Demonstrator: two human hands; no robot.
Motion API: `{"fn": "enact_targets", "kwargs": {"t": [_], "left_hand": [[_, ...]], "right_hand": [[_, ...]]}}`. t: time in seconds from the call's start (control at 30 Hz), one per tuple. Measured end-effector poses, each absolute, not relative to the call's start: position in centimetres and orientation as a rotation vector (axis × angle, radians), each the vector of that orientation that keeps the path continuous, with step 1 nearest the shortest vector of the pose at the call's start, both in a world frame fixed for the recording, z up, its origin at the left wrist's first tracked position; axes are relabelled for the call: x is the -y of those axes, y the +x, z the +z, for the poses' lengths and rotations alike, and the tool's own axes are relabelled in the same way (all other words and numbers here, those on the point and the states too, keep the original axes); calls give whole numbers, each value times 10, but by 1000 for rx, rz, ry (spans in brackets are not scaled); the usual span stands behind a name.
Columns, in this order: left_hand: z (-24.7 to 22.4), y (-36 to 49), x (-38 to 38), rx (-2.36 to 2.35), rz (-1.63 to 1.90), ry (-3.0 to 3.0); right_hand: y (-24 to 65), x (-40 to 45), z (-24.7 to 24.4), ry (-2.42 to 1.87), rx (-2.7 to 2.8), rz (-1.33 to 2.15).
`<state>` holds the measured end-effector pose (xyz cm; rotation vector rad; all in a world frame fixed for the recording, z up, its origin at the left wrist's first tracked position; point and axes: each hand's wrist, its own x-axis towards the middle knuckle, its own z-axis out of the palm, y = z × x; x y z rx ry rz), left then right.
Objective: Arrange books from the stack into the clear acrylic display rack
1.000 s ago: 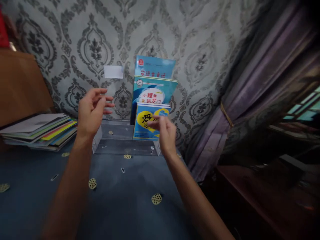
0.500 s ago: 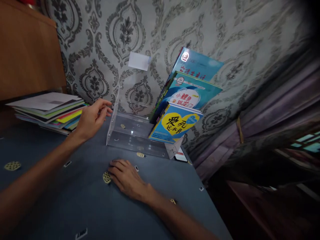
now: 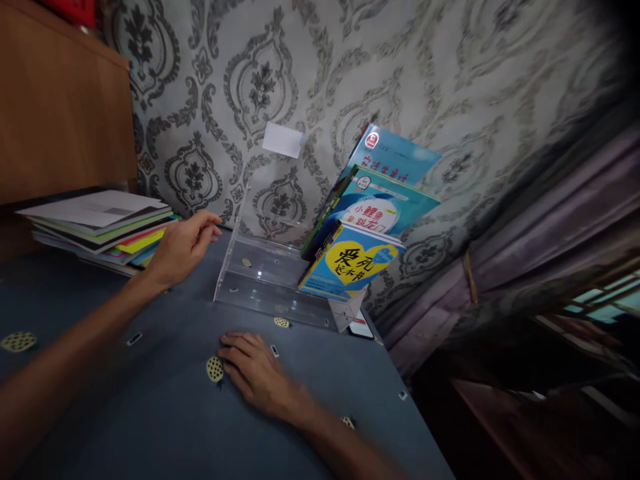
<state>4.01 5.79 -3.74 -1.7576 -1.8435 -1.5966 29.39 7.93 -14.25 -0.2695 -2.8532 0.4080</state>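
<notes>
My left hand (image 3: pixel 186 247) hovers between a stack of books and a clear acrylic book rack. Its fingers are loosely bent, holding nothing. My right hand (image 3: pixel 259 373) rests palm down on the blue tablecloth (image 3: pixel 175 400), fingers stretched out, in front of the rack. The clear rack (image 3: pixel 280 303) carries upright books at its right end, in stepped rows. A blue book with a yellow heart (image 3: pixel 350 260) is in front, a teal book (image 3: pixel 400 203) behind it, and a light-blue book (image 3: pixel 410 153) at the back. The rack's left part holds no books.
The loose stack of books (image 3: pixel 100 227) lies on the left, beside a wooden cabinet (image 3: pixel 65 107). A white label (image 3: pixel 283 139) shows above the rack. A phone (image 3: pixel 361 325) lies by the rack's right end. Patterned wallpaper (image 3: pixel 195 173) is behind; a curtain (image 3: pixel 440 293) hangs right.
My left hand has drawn slightly away from the rack, its fingers closer together. My right hand stays on the tablecloth. The camera view has shifted a little, so the rack appears lower.
</notes>
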Motion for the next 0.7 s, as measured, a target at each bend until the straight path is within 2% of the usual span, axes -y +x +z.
{"fn": "enact_targets", "kwargs": {"t": [0.17,0.4,0.7], "left_hand": [[-53,45,-64,1877,-1466,-1783],[-76,42,-61,1848,-1027,-1719],[-60,-17,-15,2119,-448,-1255]], "right_hand": [[296,-78,-142,-262,2836,406],[296,-80,-151,-242,2745,391],[292,-82,-154,-165,2706,364]]}}
